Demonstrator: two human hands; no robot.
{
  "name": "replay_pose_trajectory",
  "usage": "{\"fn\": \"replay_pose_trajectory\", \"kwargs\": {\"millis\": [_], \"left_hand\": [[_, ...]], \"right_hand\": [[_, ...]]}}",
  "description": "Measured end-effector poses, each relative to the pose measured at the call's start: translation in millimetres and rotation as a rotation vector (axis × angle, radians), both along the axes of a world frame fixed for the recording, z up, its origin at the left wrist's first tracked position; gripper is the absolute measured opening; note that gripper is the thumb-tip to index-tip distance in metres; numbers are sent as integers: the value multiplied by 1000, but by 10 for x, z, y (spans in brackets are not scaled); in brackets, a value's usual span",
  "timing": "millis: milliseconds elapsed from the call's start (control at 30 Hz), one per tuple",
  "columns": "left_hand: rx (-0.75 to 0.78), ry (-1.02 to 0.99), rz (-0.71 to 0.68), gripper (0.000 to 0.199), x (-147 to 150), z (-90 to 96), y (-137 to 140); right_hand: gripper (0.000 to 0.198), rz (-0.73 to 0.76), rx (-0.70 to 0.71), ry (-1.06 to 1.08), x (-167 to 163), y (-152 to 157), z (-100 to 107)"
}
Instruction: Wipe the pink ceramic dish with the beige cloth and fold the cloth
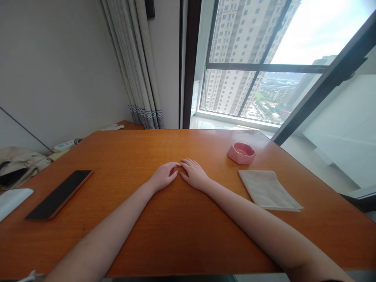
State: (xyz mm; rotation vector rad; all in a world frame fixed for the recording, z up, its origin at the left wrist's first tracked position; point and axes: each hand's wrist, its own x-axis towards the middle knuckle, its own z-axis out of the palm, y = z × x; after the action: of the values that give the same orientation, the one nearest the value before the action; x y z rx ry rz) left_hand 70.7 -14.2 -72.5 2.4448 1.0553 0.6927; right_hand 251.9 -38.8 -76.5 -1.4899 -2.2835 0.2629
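My left hand [164, 175] rests on the wooden table [141, 145] with its fingers loosely curved and its thumb apart. Against its fingertips lie those of my right hand [194, 174], whose fingers are stretched out on the wood. Neither hand holds anything. Right of my right hand, a folded beige cloth [267, 190] lies flat. Behind the cloth stands a pink angular bowl [242, 153]. Far to the left of my left hand is a long flat black slab [60, 194] with a reddish-brown edge.
At the left table edge are a white object [13, 200], partly cut off, and a bundle of light fabric [20, 168]. A white power strip [64, 145] lies behind them. Beyond the table are a grey curtain [136, 66] and a window with dark frames [232, 66].
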Motion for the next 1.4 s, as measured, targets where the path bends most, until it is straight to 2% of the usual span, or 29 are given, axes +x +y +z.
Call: {"fn": "replay_pose_trajectory", "kwargs": {"millis": [133, 333, 467, 600, 967, 1067, 1133, 1200, 1267, 1400], "left_hand": [[32, 108, 3, 21, 62, 34, 62], [10, 278, 10, 29, 301, 112, 112], [86, 207, 59, 21, 371, 49, 70], [64, 145, 38, 13, 335, 3, 79], [51, 102, 15, 13, 314, 18, 87], [26, 103, 16, 15, 305, 30, 82], [8, 101, 17, 18, 300, 38, 76], [1, 100, 22, 19, 296, 45, 70], [0, 103, 28, 19, 296, 50, 64], [3, 110, 24, 20, 289, 45, 67]], "right_hand": [[43, -15, 37, 58, -3, 49, -73], [33, -23, 46, 117, 62, 44, -75], [30, 24, 51, 120, 123, 45, -77], [27, 48, 88, 90, 138, 24, -61], [32, 53, 89, 72, 117, 12, -68], [46, -87, 235, 40, 236, 26, 40], [55, -249, 385, 12, 446, 44, 161], [57, -429, 469, -36, 741, 60, 269], [56, -626, 430, -118, 1052, 67, 324], [48, -858, 132, -261, 1471, 60, 300]]}}
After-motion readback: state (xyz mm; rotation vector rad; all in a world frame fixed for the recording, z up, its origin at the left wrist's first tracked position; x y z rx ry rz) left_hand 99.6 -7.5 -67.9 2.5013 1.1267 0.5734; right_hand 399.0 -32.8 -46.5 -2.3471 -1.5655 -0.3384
